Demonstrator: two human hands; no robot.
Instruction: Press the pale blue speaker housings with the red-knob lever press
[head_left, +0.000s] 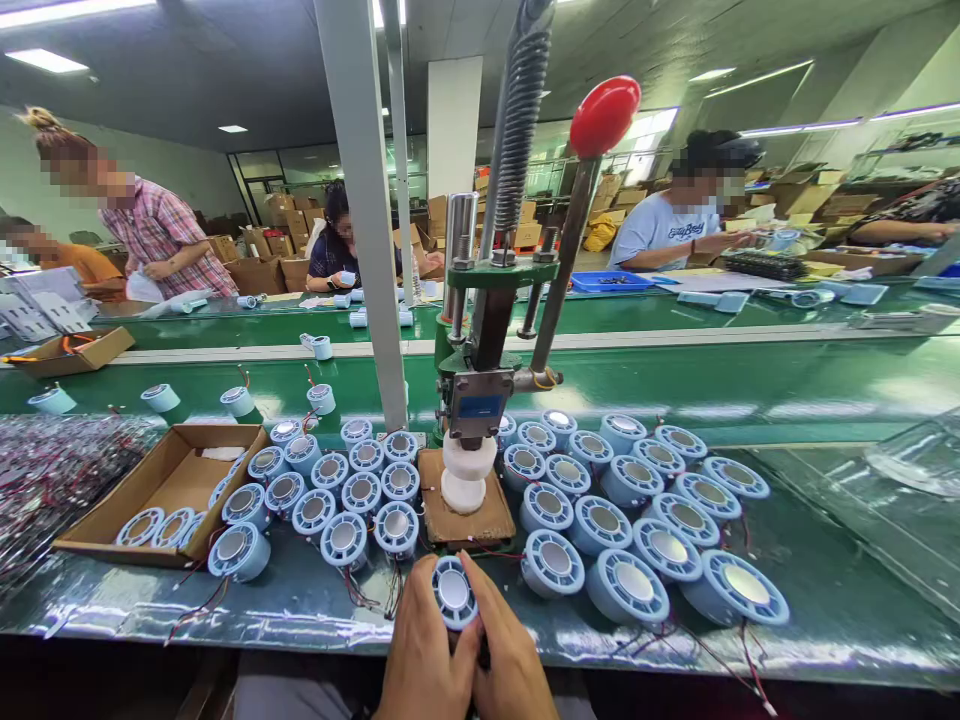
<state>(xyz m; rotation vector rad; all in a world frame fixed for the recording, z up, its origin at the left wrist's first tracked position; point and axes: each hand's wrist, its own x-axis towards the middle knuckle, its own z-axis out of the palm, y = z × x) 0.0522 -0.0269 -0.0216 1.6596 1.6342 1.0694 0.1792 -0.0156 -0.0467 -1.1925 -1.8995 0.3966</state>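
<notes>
Between my left hand [424, 645] and my right hand [510, 640] is a light-blue round plastic housing [454, 590] with a silver disc in its slotted top. Fingers of both hands wrap around its sides, and its lower part is hidden by them. Just beyond stands a hand press [480, 400] with a red knob [604, 116] on its lever. Below its ram are two white round pads [463, 490], over a brown board [431, 510]. Similar blue housings [630, 585] with thin wires stand in groups on both sides of the press.
A cardboard box [112, 535] with loose blue rings [140, 527] sits at left, beside a pile of wired parts [52, 490]. A green conveyor belt [675, 375] runs behind, carrying a few housings. A grey post [367, 200] rises beside the press. Several people work across the belt.
</notes>
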